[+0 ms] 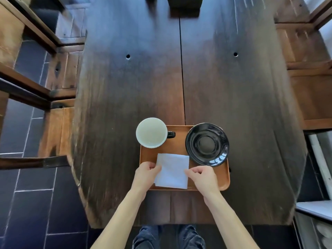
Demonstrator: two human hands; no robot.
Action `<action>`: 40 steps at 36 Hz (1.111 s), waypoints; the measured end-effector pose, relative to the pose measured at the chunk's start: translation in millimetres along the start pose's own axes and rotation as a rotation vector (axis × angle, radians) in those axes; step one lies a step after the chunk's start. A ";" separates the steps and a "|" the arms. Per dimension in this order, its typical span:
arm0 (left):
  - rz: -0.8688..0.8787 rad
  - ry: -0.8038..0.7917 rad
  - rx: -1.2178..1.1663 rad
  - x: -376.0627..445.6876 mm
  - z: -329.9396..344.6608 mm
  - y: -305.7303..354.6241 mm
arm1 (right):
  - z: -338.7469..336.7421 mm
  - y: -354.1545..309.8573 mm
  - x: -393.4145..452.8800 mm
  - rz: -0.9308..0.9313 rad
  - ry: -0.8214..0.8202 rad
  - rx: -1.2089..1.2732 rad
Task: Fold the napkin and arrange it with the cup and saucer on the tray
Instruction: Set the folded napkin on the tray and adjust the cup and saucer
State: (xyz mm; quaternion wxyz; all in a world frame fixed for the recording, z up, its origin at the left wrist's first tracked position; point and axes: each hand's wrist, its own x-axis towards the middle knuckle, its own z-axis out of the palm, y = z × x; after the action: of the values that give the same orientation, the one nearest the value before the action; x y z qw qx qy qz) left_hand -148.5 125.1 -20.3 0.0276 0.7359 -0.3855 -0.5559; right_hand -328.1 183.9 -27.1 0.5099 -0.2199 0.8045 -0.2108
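A white napkin, roughly square, lies on the near half of an orange-brown tray. My left hand pinches the napkin's left edge and my right hand pinches its right edge. A cup with a pale inside and a black handle pointing right stands at the tray's far left corner. A glossy black saucer sits on the tray's far right, its rim overhanging the tray edge slightly. The cup is empty and stands apart from the saucer.
The tray rests near the front edge of a long dark wooden table. Wooden benches flank the table on both sides. A dark object stands at the table's far end. Dark floor tiles lie at the left.
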 end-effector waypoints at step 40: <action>0.276 0.036 0.435 -11.1 8.5 -37.2 | -14.3 14.3 -20.6 -0.111 0.009 -0.597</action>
State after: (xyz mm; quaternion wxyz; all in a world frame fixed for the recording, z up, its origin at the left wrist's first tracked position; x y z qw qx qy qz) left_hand -136.6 161.1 -32.2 -0.0488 0.6747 -0.5923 -0.4376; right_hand -335.2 208.8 -14.6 0.4070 -0.4027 0.8198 0.0066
